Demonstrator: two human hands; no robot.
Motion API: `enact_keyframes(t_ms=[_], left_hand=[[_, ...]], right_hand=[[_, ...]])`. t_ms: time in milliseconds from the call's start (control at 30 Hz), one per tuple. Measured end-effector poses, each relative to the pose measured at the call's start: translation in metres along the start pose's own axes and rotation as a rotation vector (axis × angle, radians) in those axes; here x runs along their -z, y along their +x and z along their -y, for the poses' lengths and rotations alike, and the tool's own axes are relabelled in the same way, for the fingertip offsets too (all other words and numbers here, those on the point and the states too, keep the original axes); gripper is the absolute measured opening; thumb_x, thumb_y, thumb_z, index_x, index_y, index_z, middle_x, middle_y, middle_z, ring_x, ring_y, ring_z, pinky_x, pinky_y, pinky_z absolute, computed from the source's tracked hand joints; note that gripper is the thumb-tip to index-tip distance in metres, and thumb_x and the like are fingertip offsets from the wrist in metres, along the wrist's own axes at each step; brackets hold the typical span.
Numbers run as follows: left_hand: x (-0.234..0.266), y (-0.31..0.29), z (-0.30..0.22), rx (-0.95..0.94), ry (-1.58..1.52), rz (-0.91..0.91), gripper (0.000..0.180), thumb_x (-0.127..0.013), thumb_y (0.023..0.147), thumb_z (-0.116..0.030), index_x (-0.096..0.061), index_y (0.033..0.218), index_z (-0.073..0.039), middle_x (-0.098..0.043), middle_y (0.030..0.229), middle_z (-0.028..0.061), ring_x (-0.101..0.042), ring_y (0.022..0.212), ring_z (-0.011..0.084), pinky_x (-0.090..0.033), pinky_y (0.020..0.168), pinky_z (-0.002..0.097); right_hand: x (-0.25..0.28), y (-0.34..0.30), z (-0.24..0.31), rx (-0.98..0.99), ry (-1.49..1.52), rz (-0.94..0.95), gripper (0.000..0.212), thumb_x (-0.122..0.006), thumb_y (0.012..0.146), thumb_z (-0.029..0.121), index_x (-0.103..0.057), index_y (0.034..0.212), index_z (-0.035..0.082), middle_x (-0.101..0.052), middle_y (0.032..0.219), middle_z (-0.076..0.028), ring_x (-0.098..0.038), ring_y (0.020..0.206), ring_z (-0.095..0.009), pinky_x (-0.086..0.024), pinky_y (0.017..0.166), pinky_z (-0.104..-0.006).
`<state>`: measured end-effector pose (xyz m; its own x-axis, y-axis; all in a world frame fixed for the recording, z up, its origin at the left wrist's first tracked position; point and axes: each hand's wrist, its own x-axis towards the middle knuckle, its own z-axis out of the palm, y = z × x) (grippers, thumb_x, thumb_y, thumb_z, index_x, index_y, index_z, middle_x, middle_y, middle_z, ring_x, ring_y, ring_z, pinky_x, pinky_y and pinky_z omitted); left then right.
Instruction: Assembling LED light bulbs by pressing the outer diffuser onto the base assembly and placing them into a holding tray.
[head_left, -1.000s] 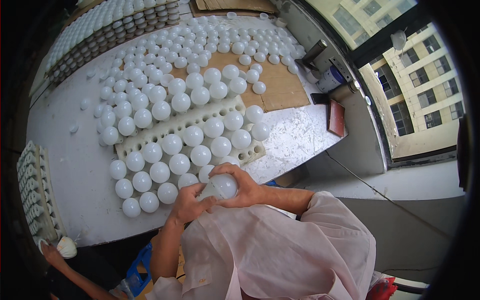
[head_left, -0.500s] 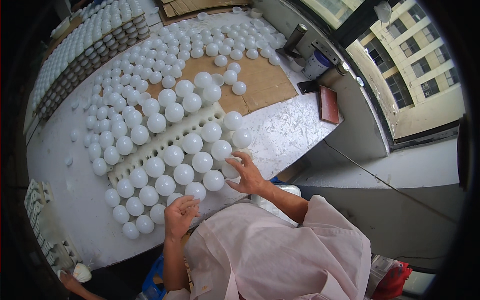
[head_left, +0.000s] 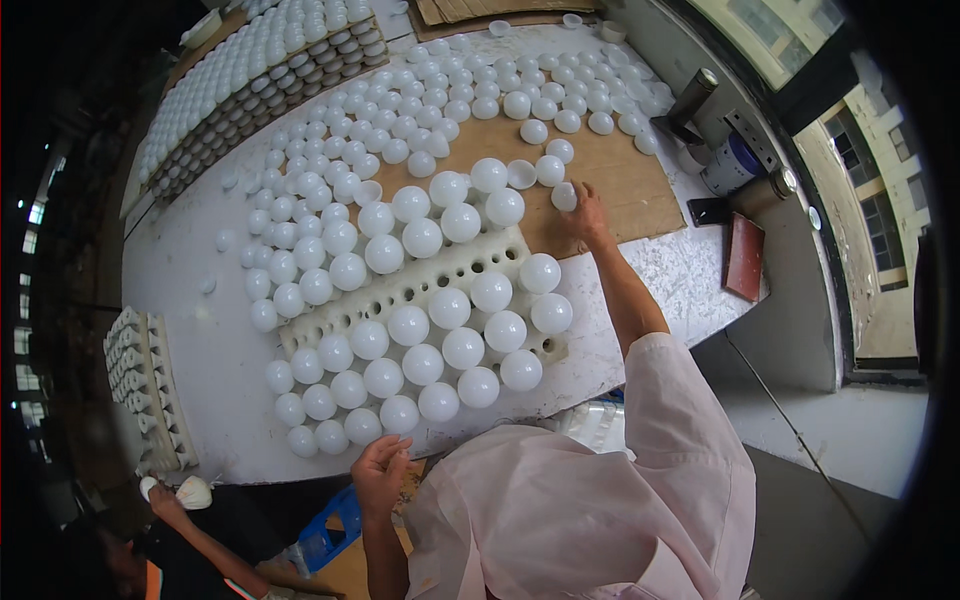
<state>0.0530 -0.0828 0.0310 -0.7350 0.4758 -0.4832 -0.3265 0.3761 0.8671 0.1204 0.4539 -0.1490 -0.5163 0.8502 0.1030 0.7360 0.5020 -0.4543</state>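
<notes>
My right hand (head_left: 586, 214) reaches over the cardboard, its fingers closed at the right side of a white bulb cover (head_left: 564, 196). The far side of that grip is hidden. My left hand (head_left: 380, 470) is at the table's front edge, fingers curled together, with nothing visible in them. Just beyond it is a pale foam tray (head_left: 400, 289) with rows of holes. Round white bulb covers (head_left: 423, 364) stand in its near rows and others (head_left: 421, 238) along its far side. Several holes across the middle are bare, and one shows at the near right corner.
Many loose bulb covers (head_left: 420, 140) spread across the cardboard sheet (head_left: 620, 190) and table. Stacked full trays (head_left: 255, 85) rise at far left. A phone, red notebook (head_left: 744, 256), bucket (head_left: 730, 165) and flasks line the right edge. Another person's hand (head_left: 168, 505) works at lower left.
My right hand has moved from the tray's near right end out to the loose bulb cover on the cardboard. My left hand has drawn back from the near row. The view has shifted left.
</notes>
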Motion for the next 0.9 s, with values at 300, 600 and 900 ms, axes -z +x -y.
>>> enact_keyframes(t_ms=[300,600,900], left_hand=[[0.009,-0.007,0.015,-0.038,-0.090,-0.131,0.025,-0.060,0.088,-0.006,-0.057,0.110,0.007,-0.068,0.100,0.0155,-0.064,0.073,0.0124,-0.051,0.060,0.0228],[0.026,0.011,0.003,-0.170,-0.078,-0.094,0.022,-0.061,0.089,-0.009,-0.059,0.106,0.005,-0.069,0.094,0.0107,-0.063,0.071,0.0111,-0.051,0.060,0.0225],[0.073,0.017,0.006,-0.239,-0.139,-0.042,0.022,-0.061,0.090,-0.010,-0.059,0.105,0.005,-0.068,0.094,0.0106,-0.065,0.077,0.0128,-0.054,0.068,0.0256]], right_hand=[[-0.017,-0.005,-0.015,0.026,-0.134,0.141,0.074,-0.074,0.069,0.039,-0.044,0.130,0.007,-0.056,0.114,-0.026,-0.055,0.103,-0.044,-0.046,0.089,-0.0494],[-0.002,-0.143,-0.041,0.046,-0.004,0.086,0.068,-0.075,0.069,0.024,-0.047,0.128,0.007,-0.051,0.116,-0.024,-0.056,0.104,-0.041,-0.048,0.085,-0.0461],[0.016,-0.216,-0.010,-0.025,-0.146,0.139,0.057,-0.071,0.073,0.023,-0.050,0.122,0.003,-0.052,0.111,-0.022,-0.056,0.099,-0.041,-0.048,0.083,-0.0472]])
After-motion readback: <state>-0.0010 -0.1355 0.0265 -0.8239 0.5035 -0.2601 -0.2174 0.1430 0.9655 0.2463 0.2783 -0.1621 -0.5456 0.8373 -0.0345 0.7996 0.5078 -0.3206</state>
